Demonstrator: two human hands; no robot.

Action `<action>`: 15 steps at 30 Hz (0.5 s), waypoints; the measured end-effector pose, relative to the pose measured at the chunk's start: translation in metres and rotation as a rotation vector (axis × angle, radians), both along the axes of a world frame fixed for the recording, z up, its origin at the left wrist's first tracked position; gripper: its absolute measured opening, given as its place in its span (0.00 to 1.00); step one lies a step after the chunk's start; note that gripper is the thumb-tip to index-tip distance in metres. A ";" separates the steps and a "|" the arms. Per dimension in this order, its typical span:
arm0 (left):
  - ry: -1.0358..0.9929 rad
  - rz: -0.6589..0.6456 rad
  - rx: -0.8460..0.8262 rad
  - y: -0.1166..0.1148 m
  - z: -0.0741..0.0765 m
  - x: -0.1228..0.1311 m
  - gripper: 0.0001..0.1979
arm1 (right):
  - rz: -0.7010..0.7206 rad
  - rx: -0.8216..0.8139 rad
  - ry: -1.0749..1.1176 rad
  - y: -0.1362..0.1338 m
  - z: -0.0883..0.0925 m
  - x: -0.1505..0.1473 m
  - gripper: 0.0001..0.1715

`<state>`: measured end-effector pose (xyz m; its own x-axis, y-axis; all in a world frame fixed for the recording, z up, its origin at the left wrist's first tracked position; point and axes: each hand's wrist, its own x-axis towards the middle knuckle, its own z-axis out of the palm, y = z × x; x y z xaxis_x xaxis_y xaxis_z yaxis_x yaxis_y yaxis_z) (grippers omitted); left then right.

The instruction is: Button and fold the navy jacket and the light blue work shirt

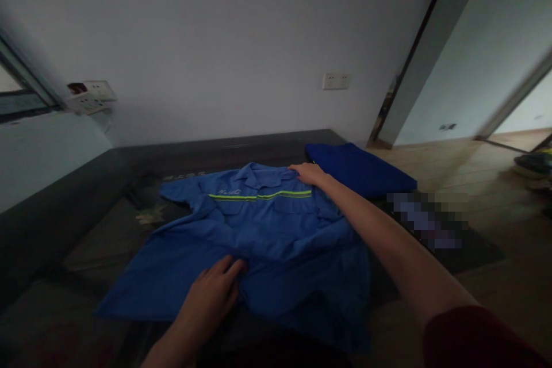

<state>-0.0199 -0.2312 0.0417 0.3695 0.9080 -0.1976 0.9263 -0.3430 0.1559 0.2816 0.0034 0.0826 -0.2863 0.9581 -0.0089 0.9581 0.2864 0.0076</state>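
Note:
A blue short-sleeved work shirt [259, 230] lies spread face up, its collar toward the wall. Yellow-green stripes cross its chest above the pocket flaps, and pale lettering shows on one side. My right hand [306, 173] reaches to the shoulder beside the collar, its fingers closed on the cloth there. Nearer to me, my left hand [218, 284] has curled fingers and thumb on the lower front of the shirt, where the cloth is creased. The fingertips of both hands are partly hidden.
A folded darker blue garment [360, 167] lies to the right of the shirt on the dark, glossy table [215, 149]. The wall behind carries a socket plate [335, 81], with more sockets [92, 95] at left. Wooden floor [448, 167] extends to the right.

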 end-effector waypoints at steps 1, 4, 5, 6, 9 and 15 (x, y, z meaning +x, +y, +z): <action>0.035 0.019 0.021 0.005 0.001 -0.011 0.21 | -0.034 0.020 0.014 -0.007 0.007 0.008 0.29; 0.112 0.044 0.102 0.025 0.003 -0.046 0.20 | -0.156 0.096 0.067 -0.034 0.026 0.037 0.27; 0.124 0.040 0.126 0.033 0.004 -0.059 0.20 | -0.201 0.123 0.081 -0.044 0.030 0.047 0.26; 0.135 0.036 0.149 0.041 0.006 -0.072 0.19 | -0.247 0.146 0.090 -0.054 0.032 0.058 0.26; 0.143 0.052 0.174 0.071 0.012 -0.108 0.17 | -0.375 0.178 0.112 -0.085 0.031 0.084 0.26; 0.193 0.154 0.282 0.138 0.011 -0.154 0.17 | -0.273 0.013 0.232 -0.132 -0.005 0.082 0.20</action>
